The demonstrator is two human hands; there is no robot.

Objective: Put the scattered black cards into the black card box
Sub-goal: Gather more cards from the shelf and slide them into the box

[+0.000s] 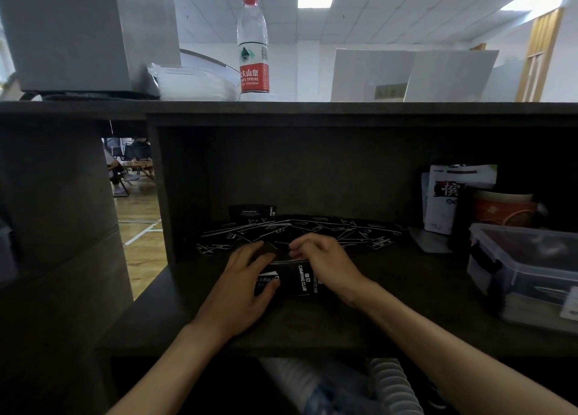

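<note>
Left hand: the left hand (242,284) lies palm down, fingers spread, thumb pressed on the near left edge of the black card box (294,278), steadying it on the dark desk (281,330).
Right hand: the right hand (325,263) curls over the box's far end, fingertips pinched at its opening; whether a card is between them cannot be told.
Cards: the scattered black cards (312,228) fan across the desk just behind both hands.
Second box: a small black box (251,211) stands behind the cards.
Right side: a clear plastic container (525,267), a white pouch (447,198).
Top shelf: a water bottle (253,42).
</note>
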